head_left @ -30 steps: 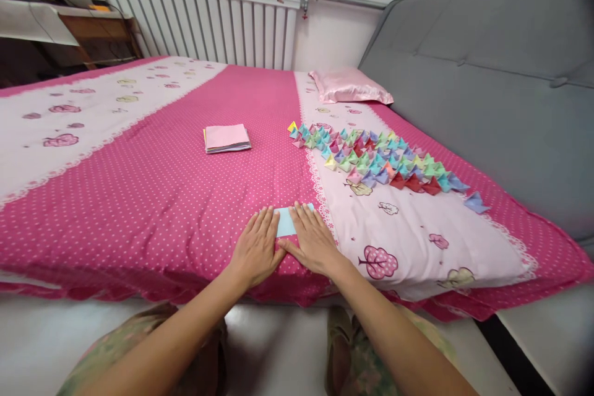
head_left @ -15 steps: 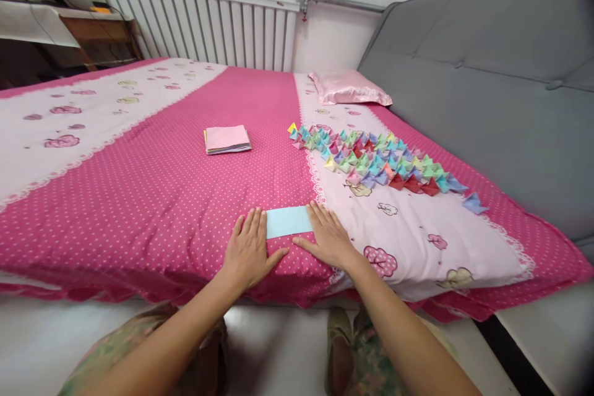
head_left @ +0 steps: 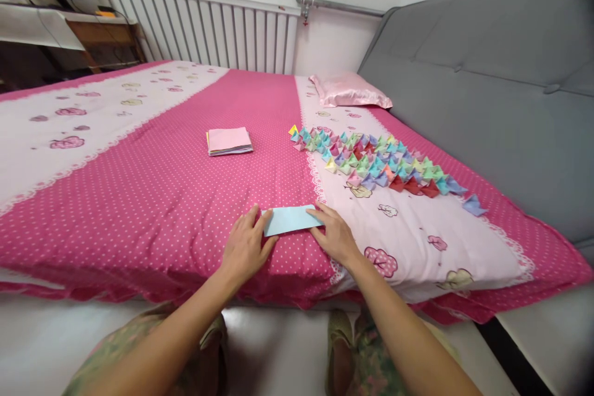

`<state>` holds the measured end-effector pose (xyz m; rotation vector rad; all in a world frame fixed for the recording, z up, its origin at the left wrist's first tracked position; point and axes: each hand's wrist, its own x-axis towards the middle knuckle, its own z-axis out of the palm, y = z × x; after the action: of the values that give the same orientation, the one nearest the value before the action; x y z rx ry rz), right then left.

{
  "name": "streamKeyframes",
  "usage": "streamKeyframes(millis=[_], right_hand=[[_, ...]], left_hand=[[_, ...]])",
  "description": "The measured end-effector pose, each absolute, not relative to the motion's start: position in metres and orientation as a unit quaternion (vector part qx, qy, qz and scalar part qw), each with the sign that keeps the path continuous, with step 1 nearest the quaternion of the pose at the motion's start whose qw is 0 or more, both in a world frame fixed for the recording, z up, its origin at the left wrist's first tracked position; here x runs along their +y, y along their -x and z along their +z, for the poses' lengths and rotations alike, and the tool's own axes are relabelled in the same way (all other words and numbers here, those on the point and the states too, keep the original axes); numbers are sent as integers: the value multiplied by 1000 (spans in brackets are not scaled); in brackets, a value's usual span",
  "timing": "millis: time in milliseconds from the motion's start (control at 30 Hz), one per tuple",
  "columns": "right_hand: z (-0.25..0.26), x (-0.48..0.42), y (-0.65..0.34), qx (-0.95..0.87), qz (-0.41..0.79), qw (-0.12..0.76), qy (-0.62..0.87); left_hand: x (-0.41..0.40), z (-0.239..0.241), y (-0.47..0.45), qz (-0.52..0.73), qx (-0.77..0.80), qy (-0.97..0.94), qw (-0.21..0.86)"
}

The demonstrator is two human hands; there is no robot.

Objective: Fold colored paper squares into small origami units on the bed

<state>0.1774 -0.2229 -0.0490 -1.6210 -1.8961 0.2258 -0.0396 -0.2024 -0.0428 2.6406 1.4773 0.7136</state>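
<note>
A light blue folded paper strip [head_left: 290, 219] lies on the pink dotted bedsheet [head_left: 162, 198] near the bed's front edge. My left hand [head_left: 244, 247] pinches the strip's left end, fingers closed on its edge. My right hand [head_left: 335, 236] pinches the right end in the same way. The strip looks slightly lifted between both hands. A stack of coloured paper sheets [head_left: 229, 140] with a pink sheet on top lies farther back. Several small folded paper pieces [head_left: 375, 161] in many colours are laid out in rows to the right.
A pink satin pillow [head_left: 348, 90] sits at the far end of the bed. A grey padded headboard [head_left: 487, 86] runs along the right. A white radiator [head_left: 199, 28] lines the back wall. My knees show below the bed edge.
My hands slid apart from the middle of the blue paper to its two ends, uncovering its full length. They went from pressing flat to pinching the ends.
</note>
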Motion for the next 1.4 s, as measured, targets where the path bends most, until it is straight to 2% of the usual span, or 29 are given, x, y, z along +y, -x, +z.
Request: streamKeyframes(millis=[100, 200, 333, 433, 500, 600, 833, 1033, 1133, 1267, 1333, 1400], right_hand=[[-46, -221, -175, -686, 117, 384, 607], [-40, -220, -172, -631, 178, 482, 581], [-33, -224, -165, -515, 390, 578, 499], [-32, -229, -158, -427, 526, 593, 435], [-33, -231, -155, -386, 565, 594, 422], [-34, -232, -153, -349, 588, 600, 415], [-29, -236, -154, -354, 633, 570, 386], [-32, -238, -154, -370, 638, 557, 383], [-36, -233, -155, -360, 595, 597, 401], [-39, -228, -159, -388, 414, 687, 453], [-37, -230, -161, -460, 312, 686, 470], [-34, -235, -159, -555, 226, 646, 473]], left_hand=[[-198, -38, 40, 267, 477, -835, 67], [-196, -27, 41, 363, 448, -799, 169], [-200, -10, 42, 454, 431, -662, 412], [-202, -6, 42, 449, 410, -526, 595], [-204, -6, 41, 432, 393, -466, 664], [-205, -6, 39, 401, 389, -425, 712], [-207, -14, 36, 376, 389, -426, 725], [-205, -15, 37, 383, 387, -439, 714], [-205, -11, 38, 382, 410, -465, 686], [-208, -11, 38, 359, 449, -467, 672], [-211, -12, 36, 326, 416, -454, 717], [-214, -12, 32, 308, 351, -422, 777]])
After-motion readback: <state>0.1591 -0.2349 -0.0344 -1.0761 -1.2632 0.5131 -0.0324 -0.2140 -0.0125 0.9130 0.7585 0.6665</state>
